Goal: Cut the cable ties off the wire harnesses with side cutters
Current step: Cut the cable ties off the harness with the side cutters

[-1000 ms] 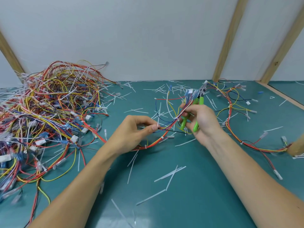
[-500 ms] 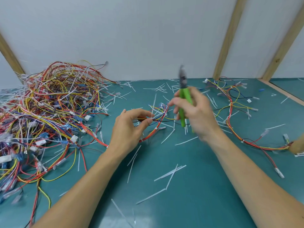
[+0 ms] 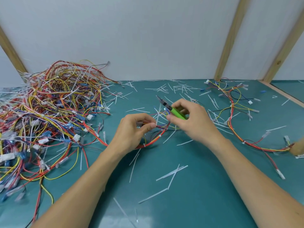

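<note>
My right hand point(image 3: 192, 119) grips the green-handled side cutters point(image 3: 174, 111), whose dark jaws point up and to the left over the table. My left hand point(image 3: 133, 130) pinches a wire harness point(image 3: 153, 140) of red, yellow and black wires between thumb and fingers. The harness curves under my left hand and runs on toward the cutters. White cable ties point(image 3: 158, 137) sit along its red bundle. The cutter jaws are a little above and to the right of my left fingertips, apart from the wires.
A big tangled heap of harnesses point(image 3: 49, 116) fills the left of the green table point(image 3: 189, 195). Another harness point(image 3: 233, 112) lies stretched out at the right. Cut white tie pieces point(image 3: 172, 173) are scattered all over. Wooden posts point(image 3: 230, 38) stand at the back wall.
My right hand has swung the cutters down from upright to a slant pointing left, closer to my left hand. My left hand has closed its pinch on the harness again.
</note>
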The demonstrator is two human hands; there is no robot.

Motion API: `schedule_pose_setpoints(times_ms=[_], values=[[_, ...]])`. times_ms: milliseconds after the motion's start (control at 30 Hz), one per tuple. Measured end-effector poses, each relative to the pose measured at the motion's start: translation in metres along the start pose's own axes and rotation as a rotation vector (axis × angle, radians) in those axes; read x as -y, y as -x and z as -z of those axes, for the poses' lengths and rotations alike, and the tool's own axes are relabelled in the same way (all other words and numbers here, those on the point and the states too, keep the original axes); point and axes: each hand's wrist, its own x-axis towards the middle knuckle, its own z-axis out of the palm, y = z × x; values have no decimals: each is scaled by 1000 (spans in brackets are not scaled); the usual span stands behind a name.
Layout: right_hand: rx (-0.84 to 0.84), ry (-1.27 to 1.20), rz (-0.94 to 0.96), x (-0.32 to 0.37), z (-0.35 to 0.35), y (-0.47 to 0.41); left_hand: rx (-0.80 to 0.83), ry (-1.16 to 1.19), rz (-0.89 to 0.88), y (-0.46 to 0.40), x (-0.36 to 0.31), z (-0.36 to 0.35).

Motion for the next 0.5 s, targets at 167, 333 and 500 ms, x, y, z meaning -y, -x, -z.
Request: schedule_pose_setpoints(times_ms=[167,333,500], values=[[194,-120,-12,7,-12,7,-51,-42,-69,3,-4,-5],[190,-126,-64,6,-15,8,-109,-40,-107,4,-5,-5],[140,-216,-97,11,-18,8,-207,-13,-153,3,-7,-7]])
